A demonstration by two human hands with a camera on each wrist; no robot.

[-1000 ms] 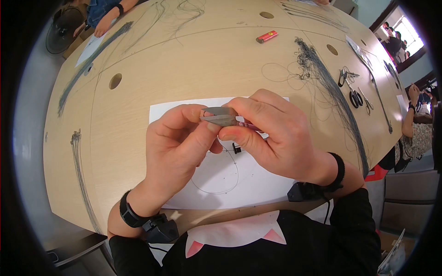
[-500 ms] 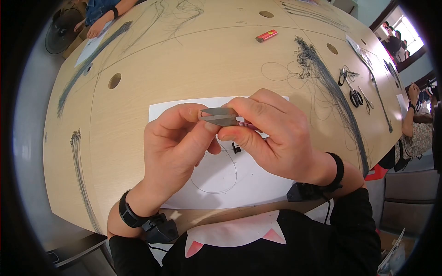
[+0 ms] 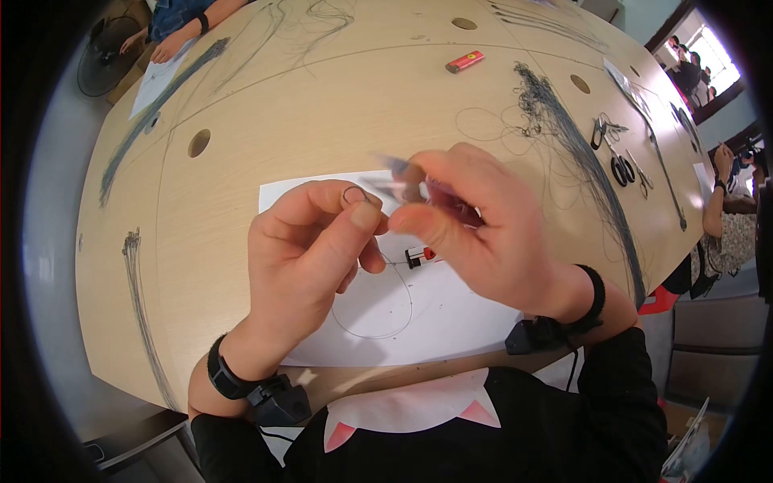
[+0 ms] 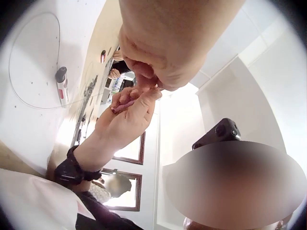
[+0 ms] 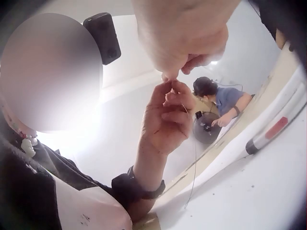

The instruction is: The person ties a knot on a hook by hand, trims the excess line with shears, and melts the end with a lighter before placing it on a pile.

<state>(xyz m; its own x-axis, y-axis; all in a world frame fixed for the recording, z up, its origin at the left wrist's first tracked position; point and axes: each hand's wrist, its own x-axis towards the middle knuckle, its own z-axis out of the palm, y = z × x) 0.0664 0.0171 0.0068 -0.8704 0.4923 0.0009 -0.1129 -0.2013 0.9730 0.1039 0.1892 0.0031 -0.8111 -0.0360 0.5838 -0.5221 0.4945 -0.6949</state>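
Note:
Between the thumb and forefinger of the left hand [image 3: 302,253], a small dark wire ring [image 3: 354,194] is pinched, standing up above the fingertips. To its right, the right hand [image 3: 495,229] grips a small metal-bladed tool [image 3: 409,179], blurred, with purple handles [image 3: 451,203]; the blades are apart from the ring. A purple handle [image 4: 123,106] also shows in the right hand [image 4: 127,117] in the left wrist view. In the right wrist view a thin strand [image 5: 194,167] hangs below the left hand [image 5: 165,120]. Under the hands, a thin line loop [image 3: 374,336] lies on white paper [image 3: 475,330].
A black-ended tube with a red mark [image 5: 269,136] lies on the paper. Farther off are a red lighter [image 3: 465,62], a tangled strand bundle [image 3: 576,137] and scissors [image 3: 622,171]. More strands [image 3: 138,298] lie at left. Another person's hand [image 3: 167,50] rests at the far left.
The right hand has drawn the tool off the left fingertips, to the right, and tilted it. The wire ring now shows fully in the left pinch, and the tube's red part is uncovered.

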